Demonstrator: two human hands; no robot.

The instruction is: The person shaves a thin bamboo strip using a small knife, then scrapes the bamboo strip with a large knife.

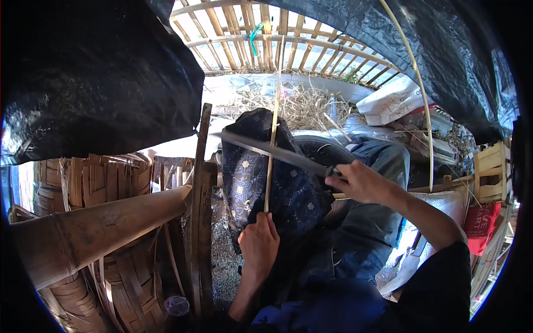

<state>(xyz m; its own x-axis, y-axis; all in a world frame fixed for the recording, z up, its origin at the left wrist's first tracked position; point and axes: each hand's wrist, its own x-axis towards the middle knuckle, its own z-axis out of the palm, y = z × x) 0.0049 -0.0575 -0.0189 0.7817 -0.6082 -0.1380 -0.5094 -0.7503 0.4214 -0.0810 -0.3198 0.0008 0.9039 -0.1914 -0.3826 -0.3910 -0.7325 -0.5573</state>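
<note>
My left hand is closed around the lower end of a long, thin bamboo strip, which points away from me toward the fence. In my right hand is the dark handle of a long knife. Its blade reaches to the left across the strip and is slightly smeared by motion; whether it touches the strip I cannot tell. Beneath both lies a dark blue patterned cloth, spread over my lap.
A thick bamboo pole and an upright wooden post stand close on the left, beside woven bamboo baskets. Black plastic sheeting hangs overhead. Ahead are a heap of shavings, a white sack and a slatted bamboo fence.
</note>
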